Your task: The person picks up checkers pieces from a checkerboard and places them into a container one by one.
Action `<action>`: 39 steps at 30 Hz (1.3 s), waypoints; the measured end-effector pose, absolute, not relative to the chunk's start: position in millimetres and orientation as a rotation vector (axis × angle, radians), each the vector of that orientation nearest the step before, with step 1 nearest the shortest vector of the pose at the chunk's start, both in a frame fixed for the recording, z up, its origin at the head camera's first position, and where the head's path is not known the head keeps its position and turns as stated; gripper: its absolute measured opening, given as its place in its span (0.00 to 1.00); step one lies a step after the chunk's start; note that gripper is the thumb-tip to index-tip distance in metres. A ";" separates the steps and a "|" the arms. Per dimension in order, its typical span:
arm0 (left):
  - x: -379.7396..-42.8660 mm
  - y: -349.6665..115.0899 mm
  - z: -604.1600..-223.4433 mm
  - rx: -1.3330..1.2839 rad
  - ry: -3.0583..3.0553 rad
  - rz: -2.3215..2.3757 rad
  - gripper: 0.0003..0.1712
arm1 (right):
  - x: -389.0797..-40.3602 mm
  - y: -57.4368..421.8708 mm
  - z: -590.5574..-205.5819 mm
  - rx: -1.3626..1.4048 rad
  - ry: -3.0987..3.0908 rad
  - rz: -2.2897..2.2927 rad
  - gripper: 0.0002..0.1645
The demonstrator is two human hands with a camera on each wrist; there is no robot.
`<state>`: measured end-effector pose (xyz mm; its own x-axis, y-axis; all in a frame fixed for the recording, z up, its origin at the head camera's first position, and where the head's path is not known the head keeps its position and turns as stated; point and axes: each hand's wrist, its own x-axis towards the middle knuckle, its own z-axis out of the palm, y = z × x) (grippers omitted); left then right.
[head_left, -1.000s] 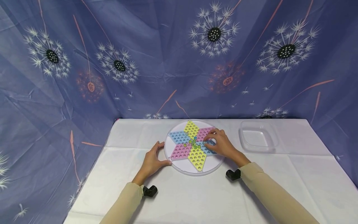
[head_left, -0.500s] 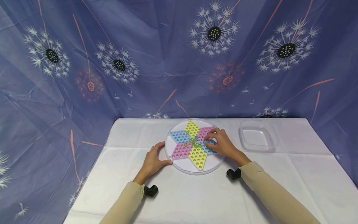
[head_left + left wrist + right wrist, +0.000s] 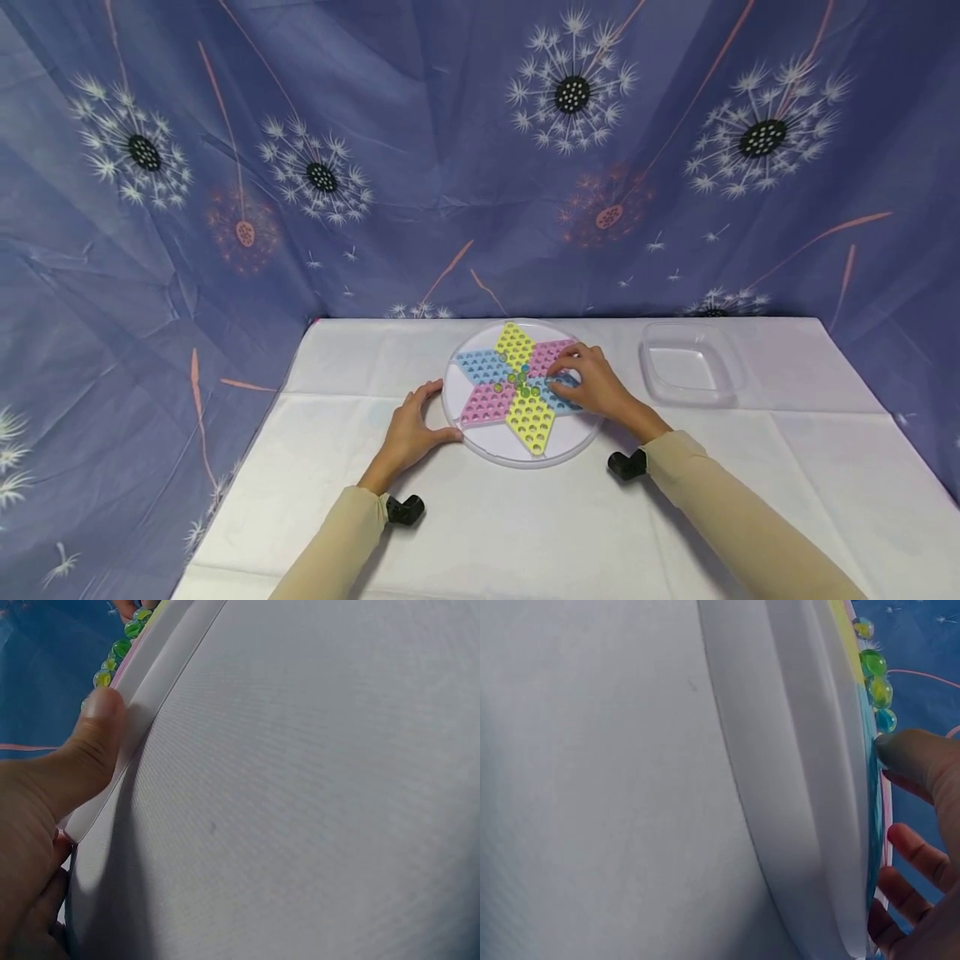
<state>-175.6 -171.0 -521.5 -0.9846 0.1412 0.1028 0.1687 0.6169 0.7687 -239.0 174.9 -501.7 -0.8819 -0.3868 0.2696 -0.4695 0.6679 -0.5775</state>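
A round white Chinese checkers board (image 3: 487, 446) with a pink, yellow and blue star of holes lies on the table. Several green, yellow and blue glass marbles (image 3: 525, 392) sit around its middle. My left hand (image 3: 407, 429) rests against the board's left rim, thumb and fingers spread along the edge; in the left wrist view its thumb (image 3: 94, 742) touches the rim. My right hand (image 3: 592, 385) is over the blue point on the right, thumb and index finger pinching a small marble mostly hidden by the fingertips. Its other fingers (image 3: 911, 870) are close over the board.
A clear plastic container (image 3: 690, 367) stands to the right of the board near the back. A white cloth (image 3: 525, 533) covers the table. Behind and to the left hangs a blue curtain (image 3: 420, 150) with dandelion print.
The board has shifted very slightly right since a second ago, with the left fingers staying on its rim. The right hand keeps nearly the same place over the blue point.
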 end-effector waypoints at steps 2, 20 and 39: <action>-175.2 -170.4 -520.7 -0.263 -2.793 -1.347 0.57 | -239.7 175.5 -500.8 0.719 -2.758 1.013 0.08; -173.4 -170.3 -522.4 -0.268 -2.797 -1.329 0.56 | -248.7 185.0 -461.7 0.749 -2.728 1.104 0.07; -170.7 -168.7 -520.9 -0.372 -2.770 -1.247 0.56 | -255.7 190.3 -417.0 0.772 -2.707 1.172 0.06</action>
<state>-170.7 -168.7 -520.9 -0.9672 0.1866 0.1721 0.2526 0.6389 0.7266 -255.7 190.3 -417.0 -0.8679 -0.4131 0.2759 -0.4839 0.5775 -0.6575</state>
